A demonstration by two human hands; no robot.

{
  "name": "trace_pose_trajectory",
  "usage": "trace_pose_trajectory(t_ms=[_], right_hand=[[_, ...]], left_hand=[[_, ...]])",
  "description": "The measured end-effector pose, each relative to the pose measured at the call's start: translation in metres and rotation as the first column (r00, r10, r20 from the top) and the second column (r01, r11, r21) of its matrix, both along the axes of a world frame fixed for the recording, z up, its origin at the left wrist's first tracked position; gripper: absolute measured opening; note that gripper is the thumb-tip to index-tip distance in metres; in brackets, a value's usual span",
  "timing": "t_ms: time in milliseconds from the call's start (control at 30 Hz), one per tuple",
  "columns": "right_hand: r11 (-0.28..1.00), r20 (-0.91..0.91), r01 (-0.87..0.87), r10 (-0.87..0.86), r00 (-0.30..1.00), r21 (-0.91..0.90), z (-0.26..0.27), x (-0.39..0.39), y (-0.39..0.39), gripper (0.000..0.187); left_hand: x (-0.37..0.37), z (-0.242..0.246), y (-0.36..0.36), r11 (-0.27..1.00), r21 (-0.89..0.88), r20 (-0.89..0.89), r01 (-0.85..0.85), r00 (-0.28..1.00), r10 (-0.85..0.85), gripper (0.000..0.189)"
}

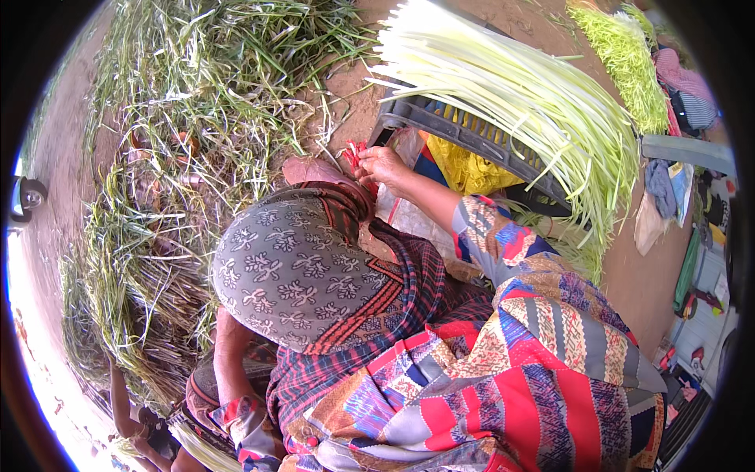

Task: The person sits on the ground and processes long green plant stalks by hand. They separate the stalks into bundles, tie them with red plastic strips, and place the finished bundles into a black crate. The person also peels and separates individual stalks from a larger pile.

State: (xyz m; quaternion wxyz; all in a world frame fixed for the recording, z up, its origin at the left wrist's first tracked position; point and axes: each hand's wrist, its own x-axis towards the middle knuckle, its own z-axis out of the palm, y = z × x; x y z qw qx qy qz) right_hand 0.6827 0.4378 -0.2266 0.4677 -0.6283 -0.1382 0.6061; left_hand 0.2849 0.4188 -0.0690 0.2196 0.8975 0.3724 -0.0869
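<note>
Both of my hands are out of view. Close before me a person bends forward, seen from above, in a grey leaf-patterned head covering (pixel 283 265), a plaid scarf (pixel 422 265) and a multicoloured patterned shirt (pixel 501 383). That person's right hand (pixel 383 167) pinches red strips (pixel 354 152) beside a black plastic crate (pixel 448 115). Their left forearm (pixel 232 354) passes behind the head covering, which hides the hand. Long, pale yellow-green stalks (pixel 501 76), like blanched chives, lie across the crate in a thick bundle. Yellow woven material (pixel 466 162) shows below the crate.
Heaped green leaves and stalks (pixel 224 76) cover the ground at the left. Another person (pixel 687 82) is at the upper right, near more pale green stalks (pixel 625 65). An arm (pixel 121 401) shows at the lower left. Cloths (pixel 660 189) hang at the right.
</note>
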Motion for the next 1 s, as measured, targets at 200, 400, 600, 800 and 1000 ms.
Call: trace_pose_trajectory(t_ms=[200,400,600,800,1000], right_hand=[[0.957,0.273,-0.182,0.242,0.931,-0.226,-0.070,-0.011,0.021,0.028],[0.705,0.422,-0.355,0.674,0.607,-0.615,-0.080,-0.028,0.047,0.022],[0.792,0.697,-0.181,0.602,0.390,-0.583,-0.060,-0.035,0.038,0.023],[0.948,0.783,-0.259,0.300,0.544,-0.183,-0.069,-0.028,0.017,0.008],[0.979,0.377,-0.069,-0.008,0.926,0.190,-0.063,-0.022,0.000,0.008]], left_hand=[[-0.006,0.012,-0.002,0.992,-0.111,-0.170,-0.066,0.984,0.047,0.024],[-0.016,0.006,0.003,0.967,-0.192,0.012,-0.169,0.984,0.175,0.021],[-0.002,0.015,0.005,0.927,-0.278,0.094,-0.250,0.954,0.285,0.022],[0.014,0.027,0.007,0.946,-0.219,0.155,-0.240,0.948,0.277,0.023],[0.017,0.029,0.010,0.948,-0.221,0.086,-0.227,0.964,0.251,0.022]])
